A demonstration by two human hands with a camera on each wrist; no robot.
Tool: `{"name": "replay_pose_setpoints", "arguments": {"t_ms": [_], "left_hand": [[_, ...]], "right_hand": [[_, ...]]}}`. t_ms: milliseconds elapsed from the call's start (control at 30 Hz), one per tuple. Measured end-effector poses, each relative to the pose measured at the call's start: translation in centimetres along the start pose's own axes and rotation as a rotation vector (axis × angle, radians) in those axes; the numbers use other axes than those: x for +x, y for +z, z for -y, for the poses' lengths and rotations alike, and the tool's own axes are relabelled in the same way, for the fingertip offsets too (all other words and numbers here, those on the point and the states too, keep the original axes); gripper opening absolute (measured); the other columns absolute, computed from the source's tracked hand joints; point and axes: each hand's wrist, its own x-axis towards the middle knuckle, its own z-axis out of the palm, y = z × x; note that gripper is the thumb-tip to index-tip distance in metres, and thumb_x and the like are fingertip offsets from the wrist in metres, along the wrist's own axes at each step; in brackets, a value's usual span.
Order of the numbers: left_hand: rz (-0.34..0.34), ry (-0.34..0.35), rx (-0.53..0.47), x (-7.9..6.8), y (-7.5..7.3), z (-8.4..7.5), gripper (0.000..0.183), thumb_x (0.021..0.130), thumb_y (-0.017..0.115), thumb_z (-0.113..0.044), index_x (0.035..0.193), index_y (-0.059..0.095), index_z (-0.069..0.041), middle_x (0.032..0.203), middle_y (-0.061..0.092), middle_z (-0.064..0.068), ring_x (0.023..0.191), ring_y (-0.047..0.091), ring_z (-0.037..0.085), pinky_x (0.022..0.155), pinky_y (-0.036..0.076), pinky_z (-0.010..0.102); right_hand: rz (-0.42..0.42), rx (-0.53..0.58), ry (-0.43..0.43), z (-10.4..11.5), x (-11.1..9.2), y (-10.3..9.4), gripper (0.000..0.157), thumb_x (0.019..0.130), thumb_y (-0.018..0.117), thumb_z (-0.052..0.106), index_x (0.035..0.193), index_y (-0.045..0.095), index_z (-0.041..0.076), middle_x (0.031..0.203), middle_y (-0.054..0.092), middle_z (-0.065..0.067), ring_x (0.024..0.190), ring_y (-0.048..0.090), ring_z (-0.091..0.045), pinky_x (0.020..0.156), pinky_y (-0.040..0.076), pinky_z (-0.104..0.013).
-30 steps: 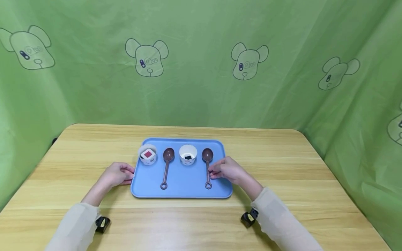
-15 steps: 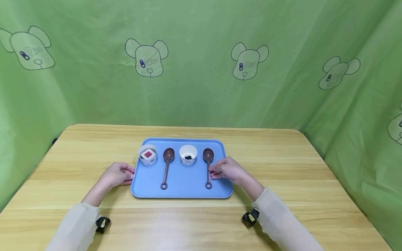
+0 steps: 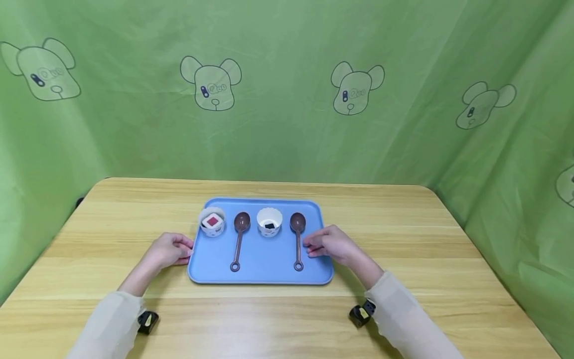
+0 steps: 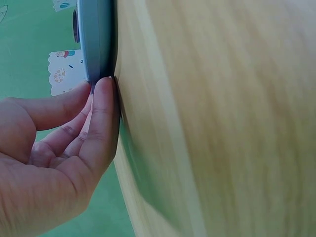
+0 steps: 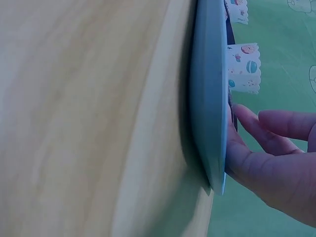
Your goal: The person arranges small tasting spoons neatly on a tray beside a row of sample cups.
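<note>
My left hand (image 3: 169, 249) pinches the left rim of a blue tray (image 3: 264, 262); the left wrist view shows thumb and fingers meeting at its edge. Over the tray's right side, my right hand (image 3: 334, 244) has its fingertips just beside the handle of a brown spoon (image 3: 298, 223), a small gap showing between them. Its thumb and fingers stand apart in the right wrist view. A second brown spoon (image 3: 241, 221) lies between two scalloped paper cups. The left cup (image 3: 213, 232) holds a white piece with a red square; the middle cup (image 3: 263, 219) contains a small black piece.
The tray lies on a wood-grain table (image 3: 251, 324). A green curtain (image 3: 287, 139) printed with bear heads hangs behind and along the sides. A small black device (image 3: 362, 314) is worn at the right wrist, and another black device (image 3: 147, 321) at the left.
My right hand has let go of the right spoon and drawn slightly to the right, leaving the spoon lying on the tray. The left hand keeps its place at the rim.
</note>
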Motion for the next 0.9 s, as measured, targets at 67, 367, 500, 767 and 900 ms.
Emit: {"name": "replay_pose_setpoints", "arguments": {"t_ms": [67,367,500,767,900], "left_hand": [[-0.002,0.000,0.002,0.0,0.0,0.0,0.019,0.083,0.052,0.013,0.101,0.052,0.018,0.077,0.058,0.014,0.065,0.059,0.014,0.066,0.058,0.031],[-0.003,-0.017,-0.018,0.1,0.1,0.3,0.018,0.084,0.052,0.012,0.101,0.052,0.018,0.075,0.058,0.011,0.062,0.058,0.013,0.062,0.058,0.028],[-0.003,-0.027,-0.027,0.1,0.1,0.3,0.018,0.085,0.052,0.012,0.101,0.052,0.017,0.074,0.058,0.011,0.061,0.058,0.013,0.061,0.057,0.027],[0.006,-0.021,-0.027,0.2,0.1,0.3,0.018,0.084,0.052,0.012,0.101,0.051,0.018,0.073,0.058,0.010,0.060,0.057,0.013,0.059,0.057,0.027],[0.003,-0.015,-0.021,0.1,0.1,0.3,0.017,0.084,0.053,0.012,0.100,0.052,0.018,0.072,0.058,0.010,0.059,0.057,0.013,0.059,0.057,0.027]], "right_hand": [[-0.002,-0.005,-0.001,-0.1,-0.1,-0.2,0.026,0.088,0.044,-0.006,0.107,0.052,-0.023,0.091,0.061,-0.023,0.075,0.060,-0.021,0.077,0.056,-0.038],[0.013,-0.015,-0.048,0.0,-0.6,-1.5,0.029,0.088,0.046,-0.005,0.111,0.049,-0.022,0.100,0.059,-0.029,0.080,0.061,-0.026,0.077,0.055,-0.040],[0.006,-0.023,-0.066,0.1,-0.8,-2.1,0.030,0.088,0.047,-0.004,0.112,0.048,-0.022,0.099,0.058,-0.030,0.081,0.061,-0.029,0.078,0.055,-0.041],[-0.050,-0.035,-0.089,0.0,-1.1,-3.4,0.032,0.086,0.048,-0.005,0.114,0.047,-0.022,0.099,0.059,-0.030,0.083,0.061,-0.029,0.078,0.055,-0.041],[-0.084,-0.083,-0.118,-0.2,-1.3,-4.0,0.034,0.085,0.050,-0.005,0.114,0.047,-0.021,0.102,0.058,-0.031,0.086,0.061,-0.031,0.078,0.055,-0.039]]}}
